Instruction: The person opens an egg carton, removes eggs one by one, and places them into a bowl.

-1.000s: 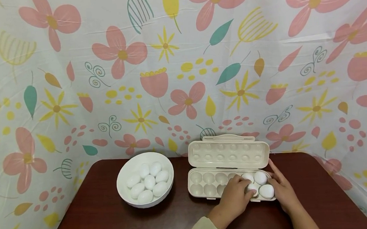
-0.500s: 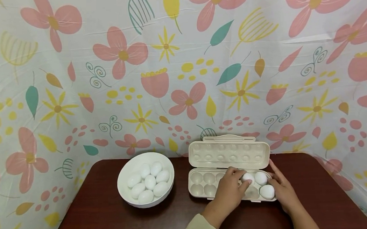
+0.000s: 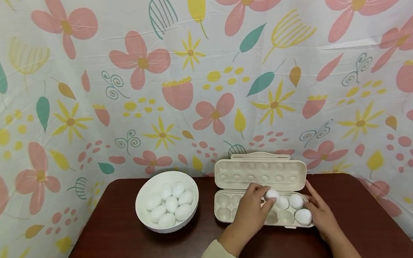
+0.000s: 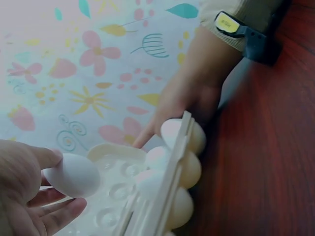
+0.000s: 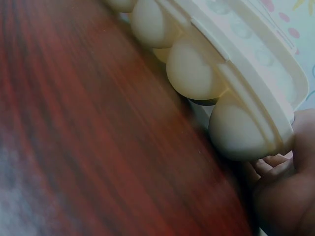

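Observation:
In the head view, my left hand (image 3: 247, 209) pinches a white egg (image 3: 271, 195) between thumb and fingers, just above the cream egg carton (image 3: 224, 213). The left wrist view shows the held egg (image 4: 74, 176) apart from the carton, in front of its raised lid (image 4: 115, 155). Three white eggs stay in the carton's right end, two in the back row and one egg (image 3: 303, 217) in the front corner. My right hand (image 3: 323, 218) grips that end, one finger stretched along the side toward the lid. In the right wrist view its fingers (image 5: 273, 167) lie partly hidden behind the carton.
A white bowl (image 3: 142, 215) holding several white eggs stands to the left of the carton on the dark red wooden table (image 3: 185, 250). A flower-patterned sheet (image 3: 191, 118) hangs behind the table. The open lid (image 3: 260, 171) leans up toward it.
My left hand has lifted an egg out of the front row and moved it up and leftward, leaving that pocket bare. My right hand has kept its place on the carton.

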{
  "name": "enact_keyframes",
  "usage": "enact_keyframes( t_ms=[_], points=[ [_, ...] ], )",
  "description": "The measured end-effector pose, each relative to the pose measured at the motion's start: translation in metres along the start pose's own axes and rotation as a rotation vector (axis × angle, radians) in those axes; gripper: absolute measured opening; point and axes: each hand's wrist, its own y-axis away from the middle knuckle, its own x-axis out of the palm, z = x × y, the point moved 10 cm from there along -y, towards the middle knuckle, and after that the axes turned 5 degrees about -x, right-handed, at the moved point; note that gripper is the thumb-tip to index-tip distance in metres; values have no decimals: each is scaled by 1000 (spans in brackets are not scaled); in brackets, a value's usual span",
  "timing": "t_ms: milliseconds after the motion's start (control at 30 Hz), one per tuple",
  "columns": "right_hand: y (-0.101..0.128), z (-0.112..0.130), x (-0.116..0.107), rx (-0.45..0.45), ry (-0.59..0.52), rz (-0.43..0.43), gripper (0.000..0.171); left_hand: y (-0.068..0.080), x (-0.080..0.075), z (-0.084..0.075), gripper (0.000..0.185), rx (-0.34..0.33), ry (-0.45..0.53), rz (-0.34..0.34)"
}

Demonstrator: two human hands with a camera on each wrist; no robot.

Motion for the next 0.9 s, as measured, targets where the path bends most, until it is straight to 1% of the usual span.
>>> enact_keyframes(
  t_ms=[133,300,533,700,900],
  points=[
    [0,-2,-1,8,6,-1,63,1,-15,3,36,-12,22,-25],
    [0,-6,-4,21,23,-5,64,1,-36,5,35,-13,7,-58],
    [-2,-5,-3,1,12,6,64,3,-74,7,32,4,33,-148],
    [-3,-1,-1,-9,-15,15,64,5,-96,18,31,-30,50,-188],
    [-3,0,0,-12,2,18,64,9,-117,36,33,-93,47,-195]
  ],
)
